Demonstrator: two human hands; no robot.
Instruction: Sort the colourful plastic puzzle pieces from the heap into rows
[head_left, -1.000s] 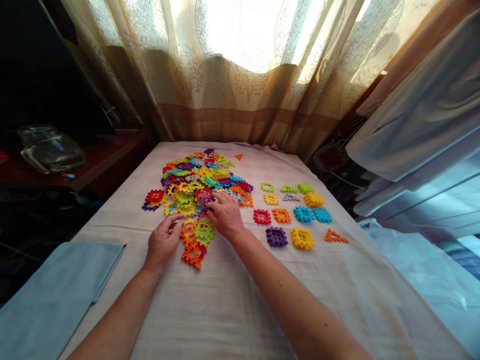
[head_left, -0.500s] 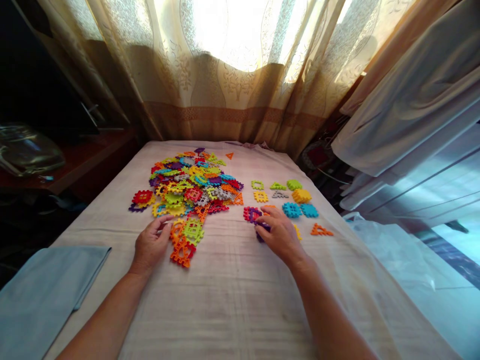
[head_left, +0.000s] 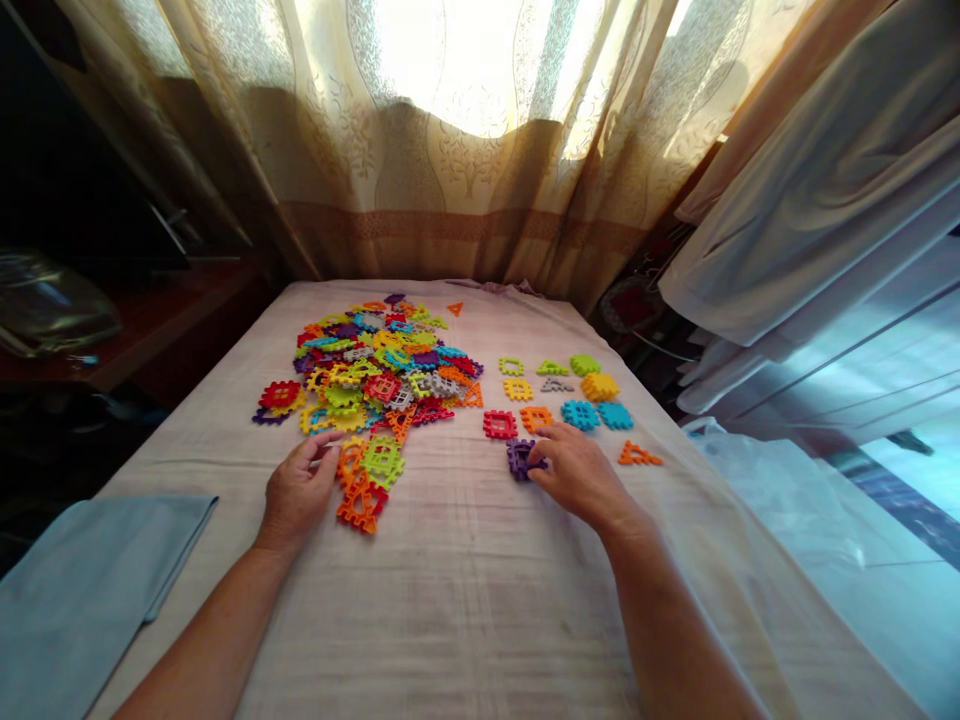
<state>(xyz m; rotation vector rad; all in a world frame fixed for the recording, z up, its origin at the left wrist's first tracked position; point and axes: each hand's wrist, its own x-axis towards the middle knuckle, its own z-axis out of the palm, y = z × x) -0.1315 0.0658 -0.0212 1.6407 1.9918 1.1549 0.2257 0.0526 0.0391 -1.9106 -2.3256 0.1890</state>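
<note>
My right hand (head_left: 581, 476) is at the right of the table, thumb and fingertips on the right edge of a purple square piece (head_left: 520, 459). Just beyond that piece are a red square (head_left: 499, 425) and an orange square (head_left: 535, 418). On the left, my left hand (head_left: 300, 490) rests on the cloth with its fingers loosely bent and a gap at the thumb. It holds nothing and lies beside an orange piece (head_left: 360, 505) and a lime-green square (head_left: 383, 461). A large mixed pile of toothed plastic pieces (head_left: 382, 360) spreads beyond it.
Lime (head_left: 584, 365), yellow (head_left: 599, 387) and blue (head_left: 580, 415) pieces sit farther right, with an orange triangle (head_left: 639, 455) nearer the edge. A folded blue cloth (head_left: 97, 570) covers the near left corner. Curtains (head_left: 450, 190) hang behind the table (head_left: 450, 620).
My right hand has shifted slightly right and nearer. The purple piece now lies apart from the red square, which shows whole, as does the orange square. My left hand has barely moved.
</note>
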